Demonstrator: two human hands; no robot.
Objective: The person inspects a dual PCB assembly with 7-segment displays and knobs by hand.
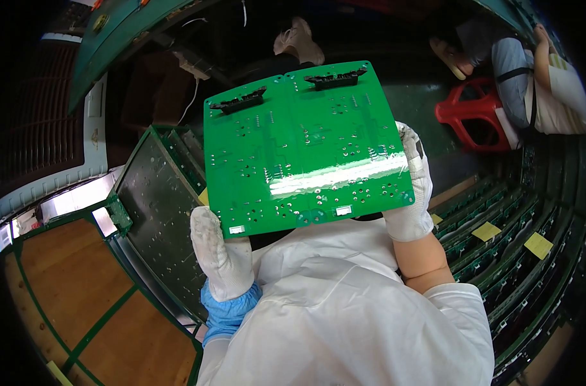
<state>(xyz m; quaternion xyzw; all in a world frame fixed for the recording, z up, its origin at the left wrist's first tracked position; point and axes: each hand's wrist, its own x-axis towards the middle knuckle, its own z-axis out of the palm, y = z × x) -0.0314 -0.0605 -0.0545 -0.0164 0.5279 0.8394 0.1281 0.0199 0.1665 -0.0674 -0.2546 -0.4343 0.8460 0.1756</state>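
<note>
A large green circuit board (309, 141) is held up in front of my chest. It is made of two joined halves, each with a black connector (334, 78) near its far edge, and solder points dot its face. My left hand (219, 257), in a white glove with a blue sleeve cover at the wrist, grips the near left corner. My right hand (415, 183), also in a white glove, is closed on the right edge. The fingers beneath the board are hidden. A bright glare band crosses its near half.
To my right, a rack holds several upright boards with yellow notes (538, 246). A dark panel (161, 212) stands at my left, beside a brown, green-lined surface (71, 280). Farther right, another person (531, 83) sits near a red stool (473, 114).
</note>
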